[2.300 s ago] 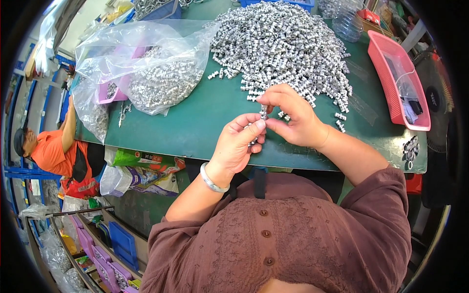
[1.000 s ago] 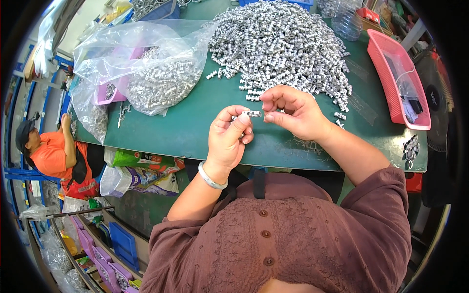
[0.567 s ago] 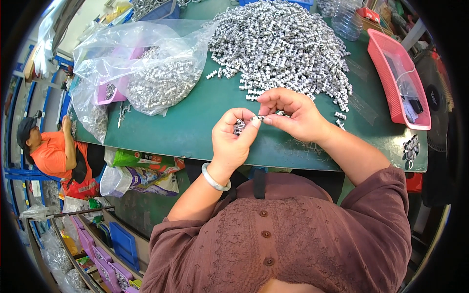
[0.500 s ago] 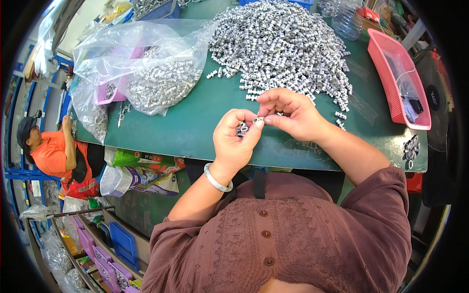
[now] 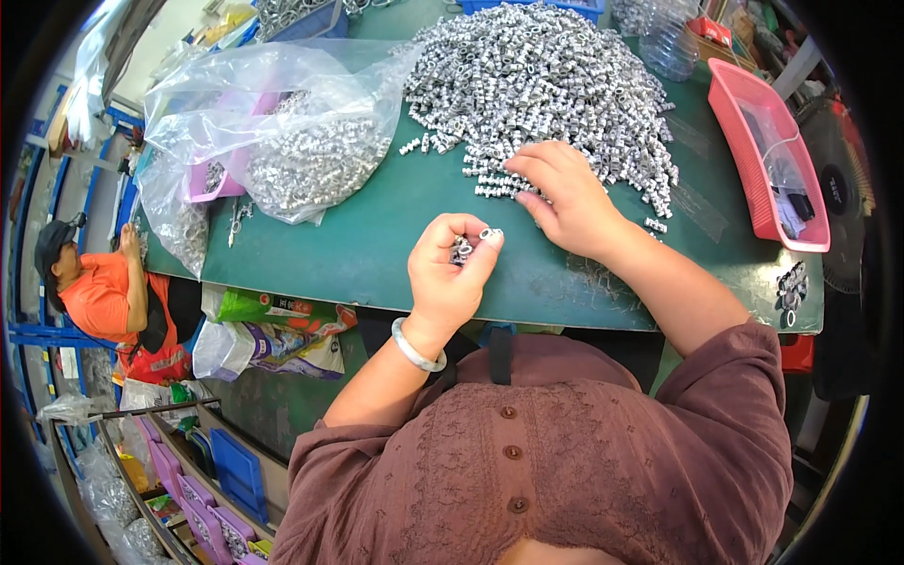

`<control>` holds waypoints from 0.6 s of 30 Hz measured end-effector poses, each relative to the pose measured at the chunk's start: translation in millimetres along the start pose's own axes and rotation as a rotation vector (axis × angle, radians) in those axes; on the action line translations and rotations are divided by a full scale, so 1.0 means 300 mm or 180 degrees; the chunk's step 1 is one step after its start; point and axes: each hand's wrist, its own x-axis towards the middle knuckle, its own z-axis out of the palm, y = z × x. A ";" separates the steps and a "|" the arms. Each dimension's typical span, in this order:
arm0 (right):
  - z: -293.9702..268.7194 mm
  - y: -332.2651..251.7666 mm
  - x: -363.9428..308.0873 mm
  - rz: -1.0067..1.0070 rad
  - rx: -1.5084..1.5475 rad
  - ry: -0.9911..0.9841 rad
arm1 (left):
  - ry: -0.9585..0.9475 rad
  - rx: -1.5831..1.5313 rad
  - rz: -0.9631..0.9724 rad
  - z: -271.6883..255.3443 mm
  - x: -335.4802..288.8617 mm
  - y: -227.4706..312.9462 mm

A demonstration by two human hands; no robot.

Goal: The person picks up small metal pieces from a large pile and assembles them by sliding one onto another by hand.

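Shifted since the earlier frame: the right hand point(image 5: 568, 202), drawn off from the left hand point(image 5: 447, 275) and over to the near edge of the metal heap point(image 5: 546, 85). Barely moved by comparison: the left, above the near part of the green worktop point(image 5: 348, 254).

In the left grip, a small ring-like metal piece point(image 5: 486, 234), pinched between thumb and forefinger, with more metal pieces point(image 5: 460, 250) tucked in the curled fingers — too bunched to count. In the right grip, a modest gap between thumb and forefinger, just beside a short row of pieces point(image 5: 490, 182) at the heap's fringe; contact with any of them impossible to confirm.

Done so far, to judge by sight: a little handful gathered in the left palm, nothing more certain. Remaining: by far the greater share, piled high, plus a few strays point(image 5: 656, 225) near the right forearm. Probably early on, then. Also at the worktop's left side, a clear plastic bag point(image 5: 212, 113) full of similar-looking small parts point(image 5: 311, 179) — whether already handled or untouched, not readable from here. Off to the right, a pink basket point(image 5: 736, 151); beyond the left end, a co-worker in orange point(image 5: 104, 294).
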 end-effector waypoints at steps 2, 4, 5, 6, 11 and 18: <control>0.025 0.005 -0.009 0.0033 -0.0240 -0.0143 | 0.0012 -0.0982 -0.0588 -0.003 0.011 0.018; 0.047 0.006 -0.013 0.0003 -0.0645 -0.0382 | 0.0034 -0.1954 -0.1181 -0.020 0.022 0.023; 0.046 0.005 -0.013 0.0023 -0.0670 -0.0586 | 0.0044 -0.2357 -0.1459 -0.035 0.029 0.014; 0.043 0.008 -0.011 0.0014 -0.0670 -0.0580 | 0.0053 -0.2759 -0.1737 -0.052 0.034 0.002; 0.037 -0.003 0.011 -0.0140 -0.0202 -0.0831 | -0.0059 -0.3174 -0.1923 -0.105 0.031 -0.012; 0.058 -0.046 0.016 -0.0129 -0.0516 -0.0462 | -0.0089 -0.2865 -0.2179 -0.079 0.035 -0.002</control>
